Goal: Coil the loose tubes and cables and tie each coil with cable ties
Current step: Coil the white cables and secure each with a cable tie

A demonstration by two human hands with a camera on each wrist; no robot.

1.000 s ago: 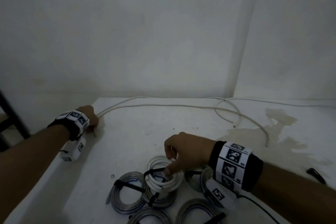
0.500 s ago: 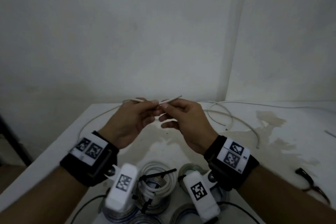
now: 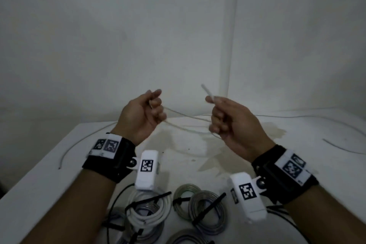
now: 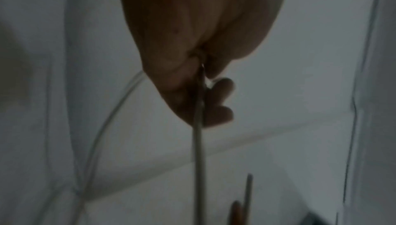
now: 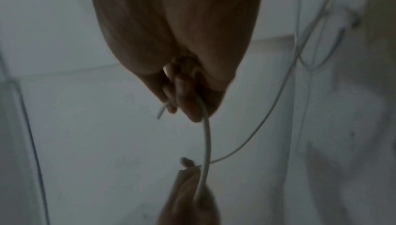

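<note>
Hands (image 3: 142,117) now apart, cable (image 3: 186,120) between.

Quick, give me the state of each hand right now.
Left hand: fingers curled around the white cable, gripping it further along.
Right hand: pinching the same cable near its free end, the tip sticking up past the fingers.

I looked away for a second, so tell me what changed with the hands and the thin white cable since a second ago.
Both hands rose off the white table and took hold of the thin white cable. The left hand left the table's edge; the right hand let go of the tied white coil. They met, then drew apart, the cable's end at the right. The tied coils stayed put.
</note>
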